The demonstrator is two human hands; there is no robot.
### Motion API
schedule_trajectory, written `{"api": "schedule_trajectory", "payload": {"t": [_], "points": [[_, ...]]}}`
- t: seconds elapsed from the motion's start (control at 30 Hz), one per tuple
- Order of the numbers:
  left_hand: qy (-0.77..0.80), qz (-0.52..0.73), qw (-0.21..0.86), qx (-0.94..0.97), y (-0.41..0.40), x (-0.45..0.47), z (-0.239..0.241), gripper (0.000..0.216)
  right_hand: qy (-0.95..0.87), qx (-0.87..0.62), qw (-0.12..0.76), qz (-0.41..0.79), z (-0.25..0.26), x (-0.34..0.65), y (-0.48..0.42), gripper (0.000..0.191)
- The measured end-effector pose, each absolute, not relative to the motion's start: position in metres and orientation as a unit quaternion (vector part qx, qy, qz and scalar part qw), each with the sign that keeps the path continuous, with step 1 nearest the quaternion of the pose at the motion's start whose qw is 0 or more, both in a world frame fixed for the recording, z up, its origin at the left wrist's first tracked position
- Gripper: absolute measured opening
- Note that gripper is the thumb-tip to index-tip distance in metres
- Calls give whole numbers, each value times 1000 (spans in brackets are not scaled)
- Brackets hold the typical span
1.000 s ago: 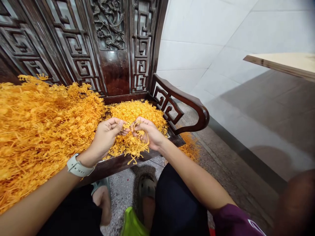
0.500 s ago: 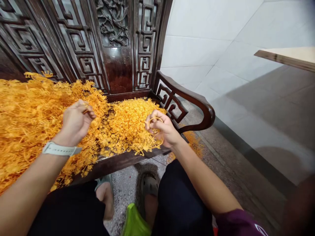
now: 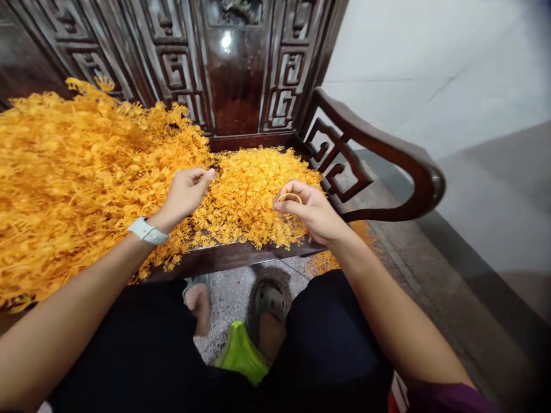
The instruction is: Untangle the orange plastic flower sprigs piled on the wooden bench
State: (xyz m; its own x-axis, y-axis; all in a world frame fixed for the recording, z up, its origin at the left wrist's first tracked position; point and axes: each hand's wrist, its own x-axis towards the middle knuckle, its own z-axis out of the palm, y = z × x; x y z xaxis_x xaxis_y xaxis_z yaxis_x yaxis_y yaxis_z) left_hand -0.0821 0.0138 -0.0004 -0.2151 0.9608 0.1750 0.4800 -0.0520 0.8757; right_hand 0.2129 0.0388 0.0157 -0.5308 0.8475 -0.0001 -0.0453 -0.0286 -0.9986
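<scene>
My right hand [image 3: 310, 211] is closed on a thin orange plastic strand [image 3: 289, 197], which curves in a loop above the thumb. More orange pieces hang blurred below those fingers. My left hand [image 3: 187, 194], with a pale watch band on its wrist, has thumb and index finger pinched together; whatever may be between them is too small to make out. It hovers by the gap between a large heap of orange branching plastic pieces [image 3: 99, 166] on the left and a smaller yellow-orange heap [image 3: 258, 178]. The right hand is over the smaller heap's front right side.
Both heaps lie on a dark carved wooden bench [image 3: 224, 258] with a lattice back and a curved armrest [image 3: 387, 143] at right. Orange bits [image 3: 322, 263] are scattered on the floor. A bright green plastic object [image 3: 241, 353] stands between my legs, near my slippers [image 3: 270, 301].
The view has shifted. My left hand has moved right, nearer to my right hand, and the orange piece seen in its fingers earlier no longer shows. My right hand keeps its looped strand.
</scene>
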Motion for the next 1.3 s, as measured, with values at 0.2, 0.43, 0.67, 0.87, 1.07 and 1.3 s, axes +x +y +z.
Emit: {"api": "schedule_trajectory", "payload": {"t": [0.2,0.43,0.67,0.87,1.07,1.3], "points": [[653,296,212,664,18,-95,-25,28,-665,-320,320,593,12,217,36,30],[590,156,173,773,14,-91,-31,60,-612,-333,367,617,12,209,38,30],[462,363,301,751,-2,-41,8,56,-565,-347,408,628,10,187,32,35],[454,396,295,742,-9,-34,24,44,-580,-331,387,636,14,179,27,43],[505,412,314,690,-9,-43,29,45,-601,-340,347,634,10,180,28,39],[510,410,321,684,-18,-35,37,44,-642,-316,371,592,13,167,20,49]]}}
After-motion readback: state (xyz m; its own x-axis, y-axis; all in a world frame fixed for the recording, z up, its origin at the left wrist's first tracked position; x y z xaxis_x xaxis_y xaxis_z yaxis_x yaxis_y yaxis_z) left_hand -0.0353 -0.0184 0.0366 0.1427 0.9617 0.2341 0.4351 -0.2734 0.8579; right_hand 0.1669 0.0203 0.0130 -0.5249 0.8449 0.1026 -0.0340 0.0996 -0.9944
